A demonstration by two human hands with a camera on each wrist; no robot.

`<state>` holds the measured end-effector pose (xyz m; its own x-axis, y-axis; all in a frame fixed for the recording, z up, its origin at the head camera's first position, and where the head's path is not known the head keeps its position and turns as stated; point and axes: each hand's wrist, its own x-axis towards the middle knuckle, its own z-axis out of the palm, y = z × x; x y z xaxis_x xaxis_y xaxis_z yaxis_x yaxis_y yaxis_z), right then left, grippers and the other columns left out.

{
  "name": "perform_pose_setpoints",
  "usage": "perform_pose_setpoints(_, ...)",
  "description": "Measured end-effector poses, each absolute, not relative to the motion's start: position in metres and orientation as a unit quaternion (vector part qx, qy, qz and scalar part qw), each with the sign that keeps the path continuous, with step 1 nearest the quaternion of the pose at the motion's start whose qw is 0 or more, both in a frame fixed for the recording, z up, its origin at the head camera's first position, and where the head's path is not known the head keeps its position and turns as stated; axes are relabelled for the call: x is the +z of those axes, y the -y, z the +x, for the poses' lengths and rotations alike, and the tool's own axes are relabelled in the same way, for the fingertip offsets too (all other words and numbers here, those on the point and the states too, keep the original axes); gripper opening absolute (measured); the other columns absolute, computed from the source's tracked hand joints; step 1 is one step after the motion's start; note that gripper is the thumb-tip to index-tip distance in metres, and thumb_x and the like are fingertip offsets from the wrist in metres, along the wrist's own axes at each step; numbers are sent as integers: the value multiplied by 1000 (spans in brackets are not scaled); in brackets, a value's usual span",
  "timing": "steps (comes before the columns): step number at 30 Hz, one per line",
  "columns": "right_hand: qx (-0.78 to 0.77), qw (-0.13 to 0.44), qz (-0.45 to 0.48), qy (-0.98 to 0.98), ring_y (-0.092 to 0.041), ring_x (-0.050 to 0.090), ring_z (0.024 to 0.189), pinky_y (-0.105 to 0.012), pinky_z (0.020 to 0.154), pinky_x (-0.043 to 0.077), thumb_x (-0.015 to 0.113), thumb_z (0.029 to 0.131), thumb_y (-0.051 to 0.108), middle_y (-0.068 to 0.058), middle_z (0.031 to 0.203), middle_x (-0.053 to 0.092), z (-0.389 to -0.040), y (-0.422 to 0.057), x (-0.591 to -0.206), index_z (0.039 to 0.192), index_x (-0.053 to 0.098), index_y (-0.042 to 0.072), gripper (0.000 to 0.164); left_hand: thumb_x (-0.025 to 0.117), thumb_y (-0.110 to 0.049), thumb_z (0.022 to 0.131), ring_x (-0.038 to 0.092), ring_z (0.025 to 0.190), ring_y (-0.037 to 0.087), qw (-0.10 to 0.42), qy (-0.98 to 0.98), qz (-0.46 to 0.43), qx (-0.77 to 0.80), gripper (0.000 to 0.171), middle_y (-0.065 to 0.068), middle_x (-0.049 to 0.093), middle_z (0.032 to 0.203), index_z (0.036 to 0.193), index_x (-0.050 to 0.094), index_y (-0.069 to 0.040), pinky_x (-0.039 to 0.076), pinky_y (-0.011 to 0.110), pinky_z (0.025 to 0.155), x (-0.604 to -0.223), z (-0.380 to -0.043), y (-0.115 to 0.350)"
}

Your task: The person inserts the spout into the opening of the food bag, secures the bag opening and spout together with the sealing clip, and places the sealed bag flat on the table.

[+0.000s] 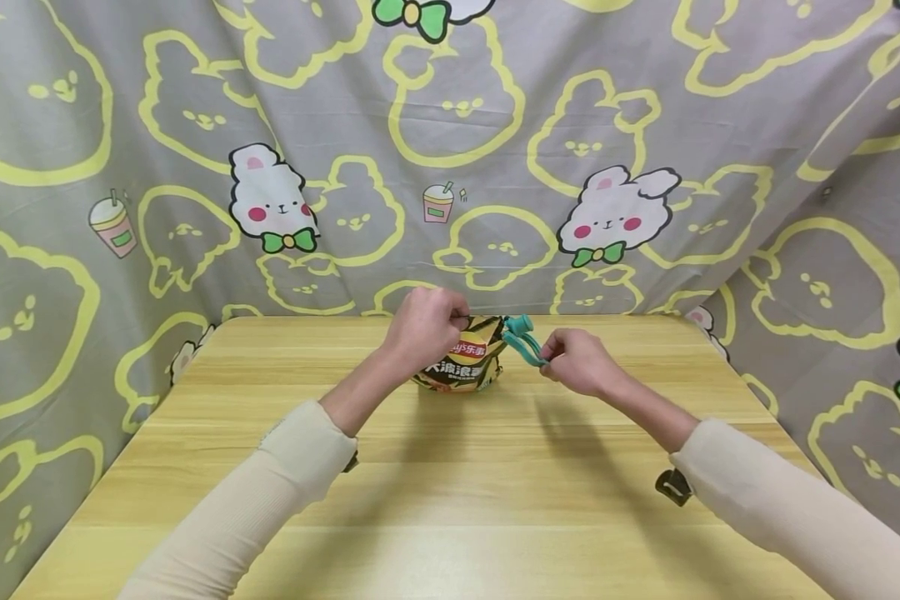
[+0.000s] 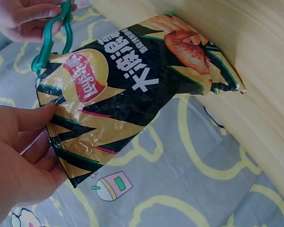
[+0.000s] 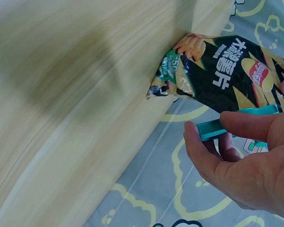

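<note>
A black-and-gold Lay's chip bag (image 1: 462,368) stands on the worktop (image 1: 270,417), near its far edge. The left hand (image 1: 429,327) pinches its top edge between thumb and fingers. At the other top corner sits a teal clip (image 1: 525,346), its end pinched by the right hand (image 1: 579,362). Behind hangs grey cloth (image 1: 330,108) printed with yellow-outlined animals.

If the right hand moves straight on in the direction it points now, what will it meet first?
Most likely the chip bag, just beyond the green clip that the right hand pinches. The clip's far end appears at the bag's edge; exact depth is unclear.
</note>
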<state>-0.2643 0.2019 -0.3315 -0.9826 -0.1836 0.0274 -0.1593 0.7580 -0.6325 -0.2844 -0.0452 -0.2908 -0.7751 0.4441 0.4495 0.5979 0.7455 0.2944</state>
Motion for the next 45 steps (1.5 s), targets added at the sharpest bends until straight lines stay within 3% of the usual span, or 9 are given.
perform_pose_setpoints(15, -401, 18, -77, -913, -23, 71, 87, -34, 77, 57, 68, 91, 5, -18, 101, 71, -261, -188, -330, 105, 61, -4, 18, 57, 12, 81, 49, 61, 14, 177, 915, -290, -218, 27, 1, 65, 67, 71, 73, -8, 45, 26, 63, -291, -283, 44)
perform_pose_setpoints(27, -447, 13, -68, -892, -35, 72, 102, -40, 86, 60, 67, 94, 4, -27, 116, 69, -263, -185, -329, 128, 54, -7, 39, 56, 12, 81, 50, 61, 13, 177, 916, -290, -215, 28, 1, 67, 70, 75, 75, -7, 47, 26, 63, -290, -283, 43)
perform_pose_setpoints(45, -441, -6, -85, -894, -36, 69, 109, -42, 89, 59, 69, 93, 6, -25, 115, 70, -271, -180, -335, 128, 60, -5, 38, 54, 13, 80, 51, 63, 15, 170, 920, -278, -219, 29, 1, 65, 69, 71, 71, -8, 46, 27, 63, -291, -282, 44)
